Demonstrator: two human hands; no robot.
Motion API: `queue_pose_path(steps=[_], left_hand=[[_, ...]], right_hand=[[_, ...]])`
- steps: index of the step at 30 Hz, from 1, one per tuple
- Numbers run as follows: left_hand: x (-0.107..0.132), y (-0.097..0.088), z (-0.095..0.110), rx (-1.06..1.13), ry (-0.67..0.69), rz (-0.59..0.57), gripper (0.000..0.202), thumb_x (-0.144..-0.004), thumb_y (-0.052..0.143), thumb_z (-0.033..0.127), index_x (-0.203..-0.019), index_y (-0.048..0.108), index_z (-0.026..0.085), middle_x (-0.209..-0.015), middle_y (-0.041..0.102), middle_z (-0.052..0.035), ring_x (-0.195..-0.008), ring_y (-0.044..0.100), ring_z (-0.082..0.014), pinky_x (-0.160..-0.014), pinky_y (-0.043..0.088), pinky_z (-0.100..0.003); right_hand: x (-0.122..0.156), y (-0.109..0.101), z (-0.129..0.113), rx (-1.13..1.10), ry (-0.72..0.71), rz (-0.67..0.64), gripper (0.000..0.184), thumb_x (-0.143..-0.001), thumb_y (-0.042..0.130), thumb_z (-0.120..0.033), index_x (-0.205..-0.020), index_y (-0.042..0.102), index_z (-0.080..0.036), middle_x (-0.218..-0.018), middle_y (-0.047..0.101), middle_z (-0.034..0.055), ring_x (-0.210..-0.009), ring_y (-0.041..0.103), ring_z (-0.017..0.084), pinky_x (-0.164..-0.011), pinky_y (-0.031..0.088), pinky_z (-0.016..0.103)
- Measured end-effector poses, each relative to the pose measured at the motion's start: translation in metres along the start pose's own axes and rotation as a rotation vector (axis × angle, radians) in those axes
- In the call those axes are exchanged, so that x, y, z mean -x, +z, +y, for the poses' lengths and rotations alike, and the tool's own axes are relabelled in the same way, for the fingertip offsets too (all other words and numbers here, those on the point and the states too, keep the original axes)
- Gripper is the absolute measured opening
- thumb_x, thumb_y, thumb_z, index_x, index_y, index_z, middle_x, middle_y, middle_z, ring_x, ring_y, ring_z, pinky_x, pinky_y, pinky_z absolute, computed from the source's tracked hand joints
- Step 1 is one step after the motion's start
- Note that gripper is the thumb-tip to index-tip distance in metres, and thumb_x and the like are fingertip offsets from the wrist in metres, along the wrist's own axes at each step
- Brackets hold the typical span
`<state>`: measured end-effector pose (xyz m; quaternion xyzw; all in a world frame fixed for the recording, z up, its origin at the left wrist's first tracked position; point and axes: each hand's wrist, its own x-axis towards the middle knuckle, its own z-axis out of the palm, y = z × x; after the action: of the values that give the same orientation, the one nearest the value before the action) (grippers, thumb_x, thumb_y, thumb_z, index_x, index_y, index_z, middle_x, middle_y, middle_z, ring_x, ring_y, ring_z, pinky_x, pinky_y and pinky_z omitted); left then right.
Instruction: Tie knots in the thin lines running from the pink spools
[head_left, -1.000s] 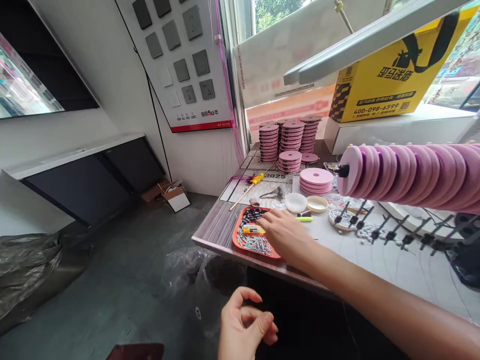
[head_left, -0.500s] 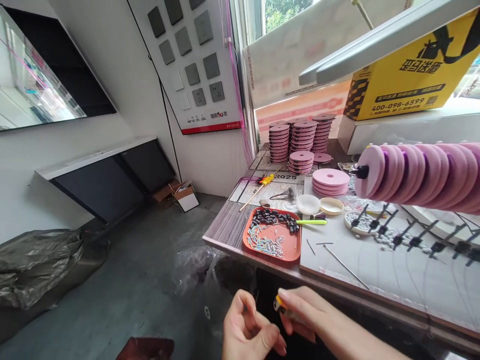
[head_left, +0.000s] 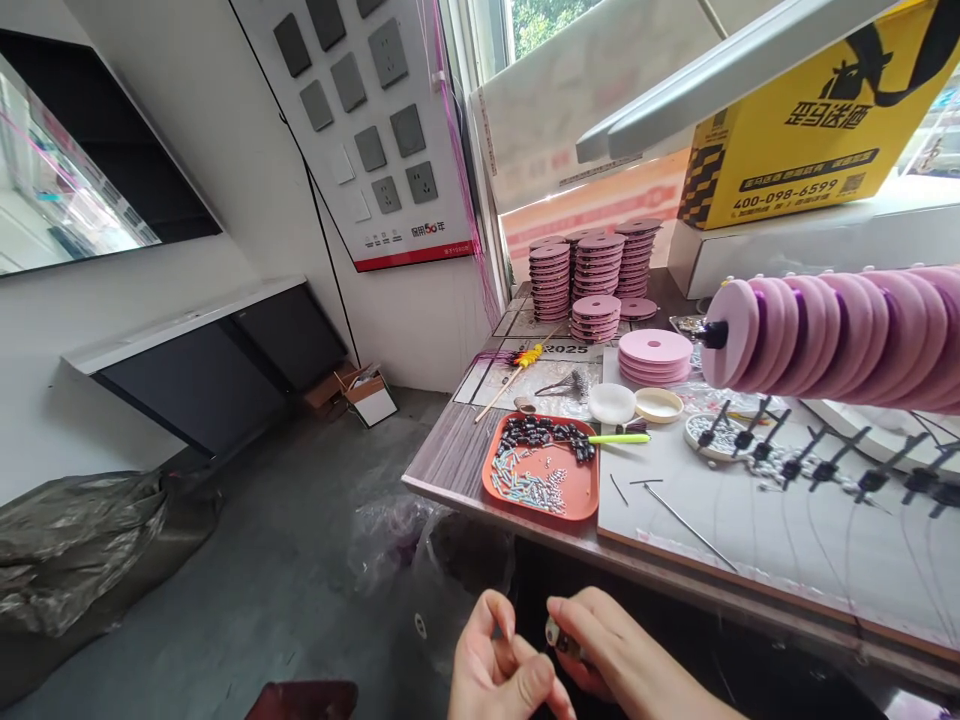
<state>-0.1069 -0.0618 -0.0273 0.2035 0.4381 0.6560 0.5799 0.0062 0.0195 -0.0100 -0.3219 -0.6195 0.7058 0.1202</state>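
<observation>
In the head view, my right hand [head_left: 611, 640] is closed around a small lighter [head_left: 555, 634], its metal end pointing toward my left hand. Fingers curled and pinched, my left hand [head_left: 495, 665] sits close beside it; whatever is between its fingertips is too fine to make out. Both hands hover in front of the table edge, below an orange tray [head_left: 583, 494]. Black pieces [head_left: 525, 432], pale blue tubes [head_left: 508, 470] and small silvery bits lie in that tray. A lime-green handled tool [head_left: 621, 438] rests over its right rim.
Pink discs on a horizontal rod [head_left: 717, 335] overhang the table's right side, with black clips on lines [head_left: 825, 470] below. Pink spools [head_left: 550, 285] stand stacked at the back. A thin metal rod [head_left: 690, 525] lies on the white board [head_left: 637, 540]. A clear plastic bag [head_left: 457, 560] is under the table edge.
My right hand has shifted slightly left and down, and its thumb now covers the yellow part of the lighter. My left hand keeps its pinch. The view has shifted slightly.
</observation>
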Motion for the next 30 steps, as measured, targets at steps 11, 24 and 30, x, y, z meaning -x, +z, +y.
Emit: queue_pose_path(steps=[11,24,30], left_hand=[[0.000,-0.001,-0.001,-0.016,0.000,0.023,0.053,-0.056,0.086,0.038,-0.069,0.037,0.021,-0.044,0.069,0.0053,-0.038,0.062,-0.0091,-0.041,0.041,-0.013],[0.010,-0.020,0.005,0.019,-0.003,0.018,0.049,-0.061,0.085,0.033,-0.070,0.038,0.021,-0.047,0.070,0.0039,-0.040,0.064,-0.0110,-0.043,0.041,-0.014],[0.026,-0.047,0.000,0.100,-0.037,0.043,0.044,-0.061,0.085,0.030,-0.070,0.042,0.020,-0.048,0.071,0.0024,-0.052,0.068,-0.0127,-0.047,0.037,-0.014]], right_hand=[[0.000,0.000,0.001,0.061,-0.041,0.007,0.052,-0.080,0.029,-0.060,-0.047,0.038,-0.021,-0.051,0.037,-0.0024,-0.052,0.035,0.012,-0.056,0.032,0.027],[0.001,0.016,-0.002,-0.107,0.056,0.010,0.057,-0.079,0.040,-0.069,-0.049,0.035,-0.020,-0.053,0.034,-0.0042,-0.056,0.033,0.012,-0.057,0.029,0.026],[-0.013,0.040,0.018,-0.242,0.083,-0.139,0.061,-0.071,0.041,-0.078,-0.049,0.038,-0.021,-0.053,0.039,-0.0030,-0.054,0.034,0.012,-0.056,0.035,0.025]])
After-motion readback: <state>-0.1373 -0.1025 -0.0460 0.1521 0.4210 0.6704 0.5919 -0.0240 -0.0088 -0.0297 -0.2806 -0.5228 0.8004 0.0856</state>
